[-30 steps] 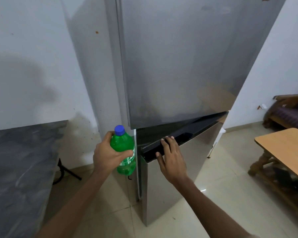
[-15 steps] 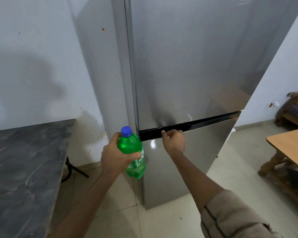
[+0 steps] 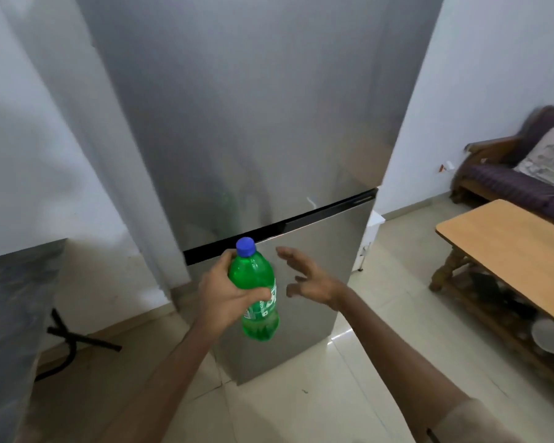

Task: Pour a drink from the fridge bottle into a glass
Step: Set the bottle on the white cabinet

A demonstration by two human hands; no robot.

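A green plastic bottle (image 3: 257, 294) with a blue cap stands upright in my left hand (image 3: 227, 292), which is wrapped around its middle. It hangs in front of the steel fridge (image 3: 253, 123), whose two doors are both closed. My right hand (image 3: 311, 278) floats just right of the bottle with its fingers spread, clear of the lower fridge door (image 3: 320, 247) and holding nothing. No glass is in sight.
A dark marbled counter (image 3: 10, 298) runs along the left edge. A wooden table (image 3: 506, 251) stands at the right with plates on its lower shelf, and a purple sofa (image 3: 518, 177) with a cushion behind it. Pale floor tiles lie between.
The lower fridge door swung shut under my right hand, which then let go of the handle and pulled back, fingers open. My view has drifted right, and the bottle stays in my left hand.
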